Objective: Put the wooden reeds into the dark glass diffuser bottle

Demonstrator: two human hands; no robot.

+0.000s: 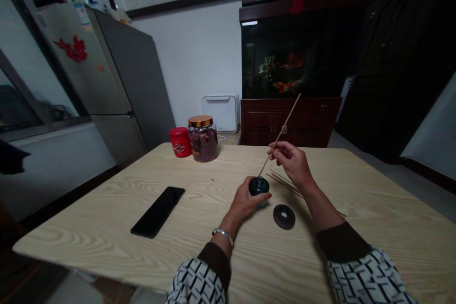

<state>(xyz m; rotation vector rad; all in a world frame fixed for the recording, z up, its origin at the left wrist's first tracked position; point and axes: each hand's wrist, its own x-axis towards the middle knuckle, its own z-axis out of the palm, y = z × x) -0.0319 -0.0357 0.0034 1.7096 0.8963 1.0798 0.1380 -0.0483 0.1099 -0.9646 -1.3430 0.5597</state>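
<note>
My left hand (pixel 245 198) is wrapped round a small dark glass bottle (pixel 259 186) standing on the wooden table (pixel 199 218). Pinched in my right hand (pixel 290 160) is a long thin wooden stick (pixel 285 126), tilted up to the right. Its lower end meets the bottle's mouth; I cannot tell how far inside it reaches. Several similar sticks (pixel 283 181) lie on the table, partly hidden beneath my right hand and forearm. Just right of the bottle lies a round dark disc, perhaps a lid (pixel 284 217), with a pale centre.
A black phone (pixel 157 212) lies on the left of the table. At the far edge stand a red canister (pixel 180 142) and a clear jar with a copper-coloured lid (pixel 203 140). Beyond are a fridge (pixel 117 57) and a fish tank (pixel 285 61).
</note>
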